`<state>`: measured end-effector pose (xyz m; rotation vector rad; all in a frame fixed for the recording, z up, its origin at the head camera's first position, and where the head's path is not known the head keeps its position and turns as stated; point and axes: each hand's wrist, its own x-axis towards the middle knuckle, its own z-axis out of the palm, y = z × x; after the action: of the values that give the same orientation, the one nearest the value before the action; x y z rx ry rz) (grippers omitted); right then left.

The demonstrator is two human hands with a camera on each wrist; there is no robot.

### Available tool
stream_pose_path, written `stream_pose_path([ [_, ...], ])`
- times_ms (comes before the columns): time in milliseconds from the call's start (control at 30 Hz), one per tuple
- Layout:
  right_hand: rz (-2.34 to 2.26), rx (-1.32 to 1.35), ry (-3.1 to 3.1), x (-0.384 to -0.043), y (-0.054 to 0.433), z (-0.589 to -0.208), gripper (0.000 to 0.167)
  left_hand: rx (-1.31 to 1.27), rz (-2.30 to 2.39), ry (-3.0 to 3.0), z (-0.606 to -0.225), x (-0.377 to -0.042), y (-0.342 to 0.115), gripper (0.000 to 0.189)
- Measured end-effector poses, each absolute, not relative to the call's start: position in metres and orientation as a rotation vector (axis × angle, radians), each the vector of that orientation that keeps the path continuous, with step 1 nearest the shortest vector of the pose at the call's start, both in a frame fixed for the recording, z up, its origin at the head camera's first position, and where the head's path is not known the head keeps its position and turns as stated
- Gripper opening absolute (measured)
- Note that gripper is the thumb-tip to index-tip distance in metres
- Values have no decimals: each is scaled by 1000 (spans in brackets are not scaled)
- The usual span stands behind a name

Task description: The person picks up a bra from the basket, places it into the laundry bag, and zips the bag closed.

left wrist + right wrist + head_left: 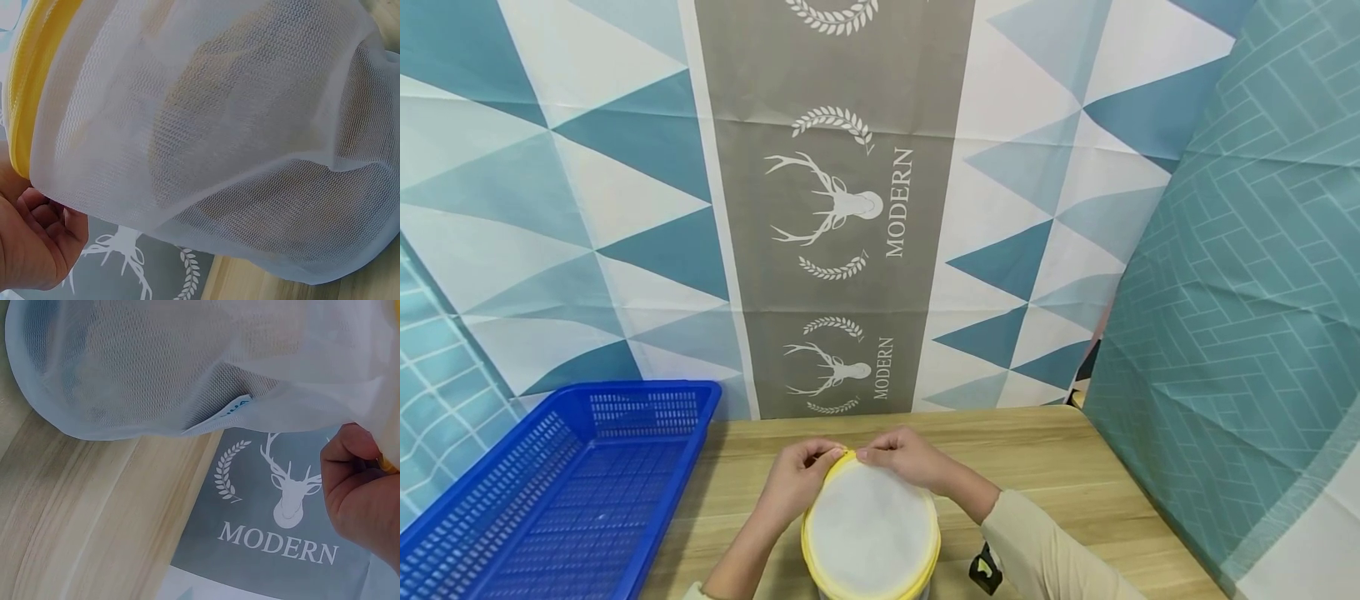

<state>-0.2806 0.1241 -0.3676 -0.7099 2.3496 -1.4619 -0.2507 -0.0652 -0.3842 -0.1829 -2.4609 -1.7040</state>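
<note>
A white mesh laundry bag [871, 529] with yellow trim [37, 81] stands on the table, its round white end facing up. At the far edge of that end, my left hand [799, 477] pinches the yellow rim between thumb and fingers. Just to the right, my right hand [912, 460] grips the same rim, thumb on top. The left wrist view shows the bag's sheer side bulging out, with a fold across it. A small white label [234, 407] with blue letters sticks out from the mesh in the right wrist view.
A large blue plastic basket [658, 500] stands at the left of the wooden table [1037, 467]. A small black item [985, 570] with a yellow-green mark shows beside the right sleeve. Patterned cloth [842, 283] hangs behind the table, and teal cloth [1240, 317] along the right.
</note>
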Motion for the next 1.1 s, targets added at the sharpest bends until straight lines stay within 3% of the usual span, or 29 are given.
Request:
stream_pose_path([
  [1100,-1603,-521,2297,-267,124,-355,32,-224,-1668,-2603,-357,-255,-67,15],
])
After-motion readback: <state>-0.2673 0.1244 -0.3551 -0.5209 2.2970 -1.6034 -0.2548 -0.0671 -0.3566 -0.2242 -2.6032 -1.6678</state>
